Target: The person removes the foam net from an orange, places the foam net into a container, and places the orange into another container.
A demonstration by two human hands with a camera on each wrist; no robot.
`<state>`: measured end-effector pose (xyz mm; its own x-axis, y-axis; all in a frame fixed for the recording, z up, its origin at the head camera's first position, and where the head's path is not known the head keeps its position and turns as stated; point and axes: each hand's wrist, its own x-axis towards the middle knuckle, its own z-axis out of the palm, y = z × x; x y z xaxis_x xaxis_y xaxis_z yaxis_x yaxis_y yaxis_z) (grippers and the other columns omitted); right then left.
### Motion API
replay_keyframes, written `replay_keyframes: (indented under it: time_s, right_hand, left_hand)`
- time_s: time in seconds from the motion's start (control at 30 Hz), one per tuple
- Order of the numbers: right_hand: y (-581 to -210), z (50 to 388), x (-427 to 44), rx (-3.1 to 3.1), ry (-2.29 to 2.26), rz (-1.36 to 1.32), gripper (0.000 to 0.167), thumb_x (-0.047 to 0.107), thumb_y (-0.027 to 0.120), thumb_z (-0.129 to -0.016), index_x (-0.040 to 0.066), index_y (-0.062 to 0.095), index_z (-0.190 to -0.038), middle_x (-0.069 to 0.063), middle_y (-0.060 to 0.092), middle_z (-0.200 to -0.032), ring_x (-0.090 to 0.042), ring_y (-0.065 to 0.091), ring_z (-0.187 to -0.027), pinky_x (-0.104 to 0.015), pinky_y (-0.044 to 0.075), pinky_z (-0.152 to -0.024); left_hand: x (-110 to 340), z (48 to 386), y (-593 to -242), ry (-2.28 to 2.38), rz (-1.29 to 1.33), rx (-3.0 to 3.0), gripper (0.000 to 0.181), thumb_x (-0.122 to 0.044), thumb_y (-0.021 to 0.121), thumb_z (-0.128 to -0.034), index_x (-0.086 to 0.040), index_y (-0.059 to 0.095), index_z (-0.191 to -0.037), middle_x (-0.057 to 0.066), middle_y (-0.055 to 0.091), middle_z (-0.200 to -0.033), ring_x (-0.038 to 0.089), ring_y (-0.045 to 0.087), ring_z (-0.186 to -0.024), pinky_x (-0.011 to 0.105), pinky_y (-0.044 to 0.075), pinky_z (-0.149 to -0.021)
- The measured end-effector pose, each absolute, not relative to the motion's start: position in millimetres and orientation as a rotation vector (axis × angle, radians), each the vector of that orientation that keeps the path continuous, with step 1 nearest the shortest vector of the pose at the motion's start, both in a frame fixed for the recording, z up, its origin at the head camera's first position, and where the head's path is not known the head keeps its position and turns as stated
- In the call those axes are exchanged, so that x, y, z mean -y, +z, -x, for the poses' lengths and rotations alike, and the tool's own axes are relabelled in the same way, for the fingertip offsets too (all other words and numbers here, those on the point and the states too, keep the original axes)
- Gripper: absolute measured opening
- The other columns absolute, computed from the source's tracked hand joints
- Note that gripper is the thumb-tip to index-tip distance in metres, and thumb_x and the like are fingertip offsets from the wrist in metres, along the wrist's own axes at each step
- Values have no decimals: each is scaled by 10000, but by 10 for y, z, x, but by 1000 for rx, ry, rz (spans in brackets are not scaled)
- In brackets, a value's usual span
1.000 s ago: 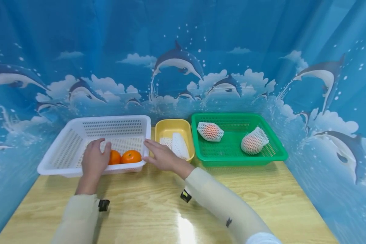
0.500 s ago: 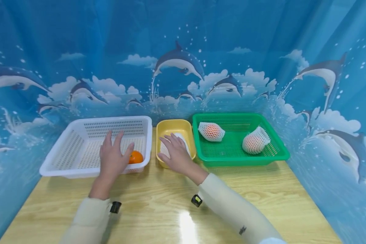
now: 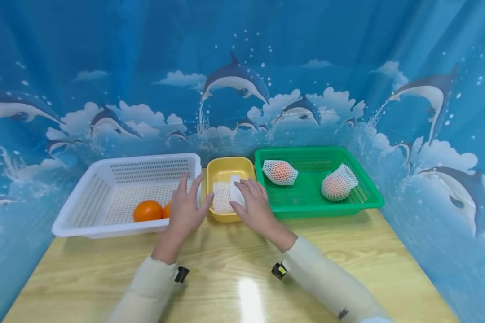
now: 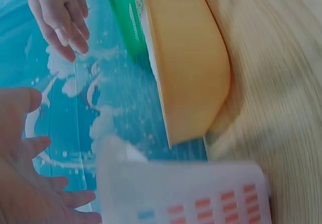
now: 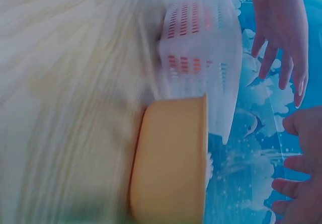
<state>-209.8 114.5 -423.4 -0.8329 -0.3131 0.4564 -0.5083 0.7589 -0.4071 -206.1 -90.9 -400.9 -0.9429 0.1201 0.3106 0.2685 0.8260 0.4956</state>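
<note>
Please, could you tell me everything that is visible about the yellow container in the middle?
The yellow container is a small, open-topped tub with rounded corners and smooth, solid walls that look like plastic. It stands upright on the wood-grained table, between the white basket and the green basket. White foam nets lie inside, the left one showing its mesh. The right hand is over its right side and the left hand near its left rim; neither plainly touches it.

I wear a cream left sleeve (image 3: 147, 287) and a cream right sleeve (image 3: 327, 276), the latter bearing a small dark marking (image 3: 343, 313); my right cuff's black box (image 3: 279, 271) has a yellow-green patch (image 3: 282, 270).
</note>
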Motion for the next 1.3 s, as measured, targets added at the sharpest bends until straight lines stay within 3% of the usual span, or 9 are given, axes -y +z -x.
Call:
replay_keyframes:
  time_s: [0.53, 1.0, 1.3]
  right_hand:
    - [-4015, 2211, -1888, 2735, 546, -521, 568, 346, 608, -958, 15, 474, -1400, -224, 435, -1435, -382, 349, -1356, -626, 221, -1102]
    - [-3782, 2404, -2622, 3206, 239, -235, 686, 413, 543, -978, -1, 335, -1484, -330, 196, -1525, -519, 158, -1392, -713, 179, -1073]
    - [-3701, 2629, -3205, 3356, 329, 91, 825, 451, 525, -970, -42, 155, -1519, -406, 69, -1497, -588, 61, -1355, -759, 105, -1044]
  left_hand:
    - [276, 2024, -4086, -865, 481, 2762, 634, -448, 570, -956, -211, 359, -1505, 191, 200, -1581, 396, 271, -1411, 661, 221, -1106]
    - [-157, 2020, -4202, -914, 624, 2812, 634, -491, 550, -958, -238, 353, -1505, 177, 204, -1579, 365, 263, -1423, 640, 216, -1120]
    - [-353, 2017, -4254, -879, 648, 2872, 630, -517, 541, -954, -256, 364, -1500, 141, 219, -1585, 345, 247, -1435, 602, 198, -1145]
